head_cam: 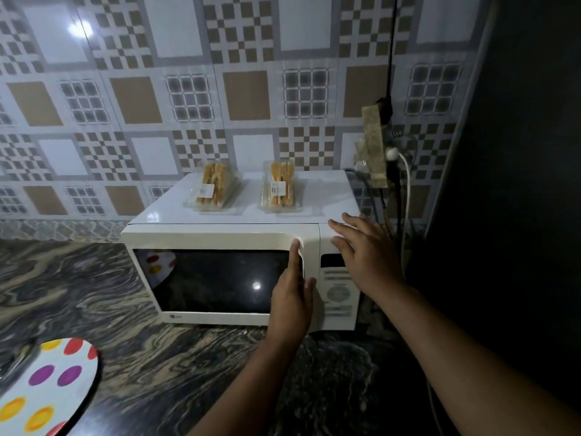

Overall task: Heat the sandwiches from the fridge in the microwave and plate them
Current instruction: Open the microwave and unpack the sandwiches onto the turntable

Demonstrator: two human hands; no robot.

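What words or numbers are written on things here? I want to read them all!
None of the writing here can be read.
Sticker on the left sandwich pack: print too small.
Sticker on the right sandwich pack: looks like a barcode, too blurred.
Control panel of the microwave: button labels blurred.
Small logo under the door window: too small.

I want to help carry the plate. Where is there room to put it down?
Bare counter lies left of the microwave, and more in front, beside the plate. The microwave top is crowded: two sandwich packs, right hand at its corner.
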